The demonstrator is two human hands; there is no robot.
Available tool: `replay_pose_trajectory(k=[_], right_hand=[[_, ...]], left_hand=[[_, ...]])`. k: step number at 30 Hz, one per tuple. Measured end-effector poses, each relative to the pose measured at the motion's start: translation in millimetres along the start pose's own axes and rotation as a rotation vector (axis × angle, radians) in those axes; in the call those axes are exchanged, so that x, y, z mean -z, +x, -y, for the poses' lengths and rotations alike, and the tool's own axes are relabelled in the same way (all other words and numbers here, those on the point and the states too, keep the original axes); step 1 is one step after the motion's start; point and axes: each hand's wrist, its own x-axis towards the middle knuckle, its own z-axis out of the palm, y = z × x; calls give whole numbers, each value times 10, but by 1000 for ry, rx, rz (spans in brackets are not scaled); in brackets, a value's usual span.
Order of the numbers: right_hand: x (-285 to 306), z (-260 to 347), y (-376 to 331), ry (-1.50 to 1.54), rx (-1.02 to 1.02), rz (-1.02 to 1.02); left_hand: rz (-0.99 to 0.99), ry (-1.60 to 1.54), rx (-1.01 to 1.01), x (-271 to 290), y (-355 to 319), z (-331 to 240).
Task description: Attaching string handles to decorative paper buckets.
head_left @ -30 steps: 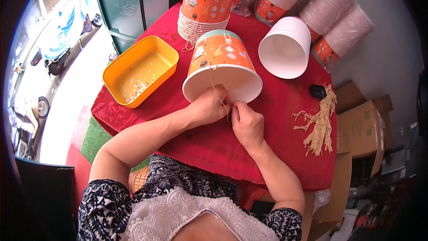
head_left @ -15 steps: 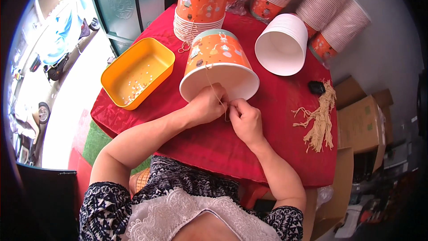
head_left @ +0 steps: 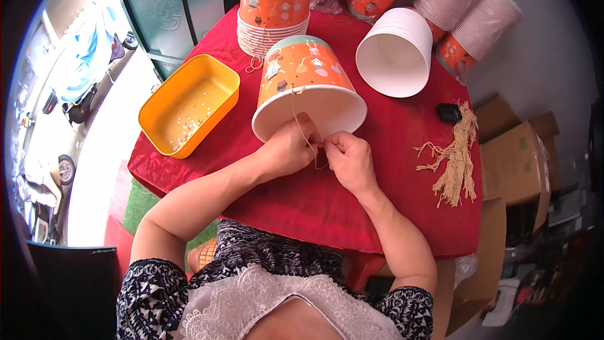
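An orange printed paper bucket with a white rim lies tilted on the table, its open mouth toward me. A thin tan string hangs from its side near the rim and runs down across my left hand. That hand is closed at the bucket's mouth, partly covering the opening, its fingertips pinching the string. Close beside it, my right hand also pinches the string, thumb and forefinger together. The fingertips of both hands nearly meet; the exact string end between them is too small to make out.
A yellow plastic tub with small pale bits stands left on the red tablecloth. Behind are a bucket stack with strings and a white bucket on its side. A string bundle and small black object lie right.
The whole view has shifted slightly. Both hands keep pinching the string at the bucket's mouth, with only small finger movement; the bucket stays in place.
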Motion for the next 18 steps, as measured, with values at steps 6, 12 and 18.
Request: replay_pose_trajectory(k=[6,12,18], right_hand=[[-41,-48,-16,-26,1,-37],[-70,-41,-36,-54,25,-66],[-83,-18,-70,-213,250,-148]], left_hand=[[49,-92,85,23,-2,-63],[-12,-76,35,-11,9,-34],[4,65,76,35,23,-83]])
